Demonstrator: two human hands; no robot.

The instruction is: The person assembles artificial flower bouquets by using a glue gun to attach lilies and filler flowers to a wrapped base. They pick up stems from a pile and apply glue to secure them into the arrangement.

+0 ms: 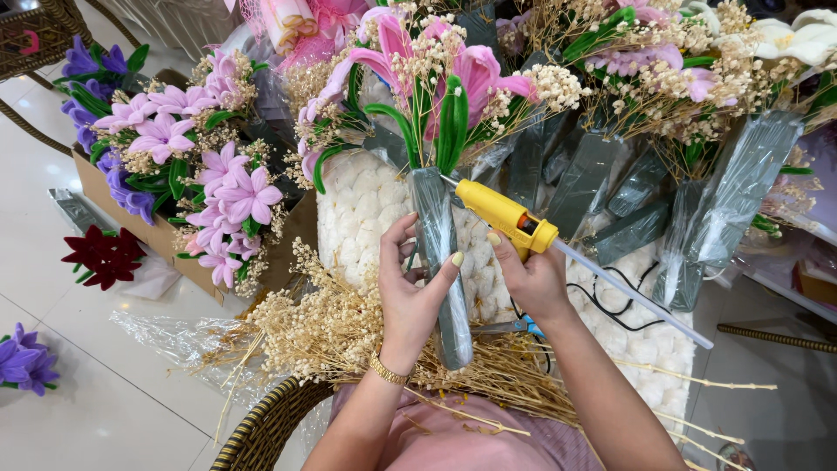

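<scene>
My left hand (411, 288) grips the wrapped green stem (440, 262) of a small bouquet of pink lilies (436, 65), green fuzzy stems and dried beige sprigs, held upright. A gold bracelet (388, 371) sits on that wrist. In my right hand (534, 277) is a yellow hot glue gun (501, 212) with a clear glue stick (632, 296) jutting out behind; its nozzle touches the top of the wrapped stem.
Dried beige sprigs (331, 327) lie across my lap and a wicker chair edge (261, 432). A white fluffy cushion (366, 209) sits ahead. A cardboard box (153, 231) holds pink and purple flowers at left. More wrapped bouquets (724, 201) stand right. Blue-handled scissors (527, 327) lie underneath.
</scene>
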